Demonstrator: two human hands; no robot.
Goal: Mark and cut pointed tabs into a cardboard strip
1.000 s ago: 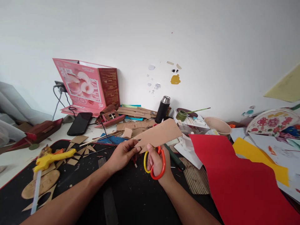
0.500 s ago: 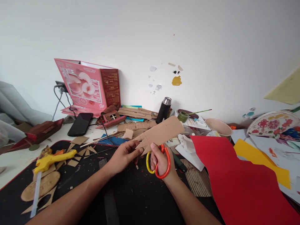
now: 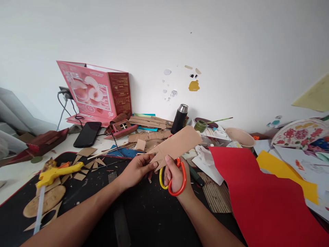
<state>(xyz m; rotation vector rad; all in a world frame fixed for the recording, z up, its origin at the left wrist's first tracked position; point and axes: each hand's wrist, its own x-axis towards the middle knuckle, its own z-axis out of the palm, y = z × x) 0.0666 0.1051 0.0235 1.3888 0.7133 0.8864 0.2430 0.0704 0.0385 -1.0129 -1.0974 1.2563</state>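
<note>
A strip of brown cardboard [image 3: 177, 144] is held up in front of me, its far end rounded at the corners and its near end cut into points. My left hand [image 3: 140, 168] pinches the pointed end between thumb and fingers. Scissors [image 3: 183, 181] with one red and one yellow handle loop hang on the fingers of my right hand [image 3: 177, 175]. The right thumb also presses on the cardboard's lower edge. The scissor blades are hidden behind the cardboard and hand, so whether they are apart cannot be seen.
At left lie a yellow glue gun [image 3: 55, 173], cardboard scraps [image 3: 86, 152] and a phone [image 3: 87, 133]. A pink box [image 3: 92, 92], a small model boat [image 3: 123, 130] and a black flask [image 3: 179, 119] stand behind. Red paper [image 3: 262, 192] covers the right; a metal ruler [image 3: 120, 219] lies in front.
Both hands keep their hold on the cardboard and the scissors almost unchanged. The whole view has shifted slightly; nothing was taken up or let go.
</note>
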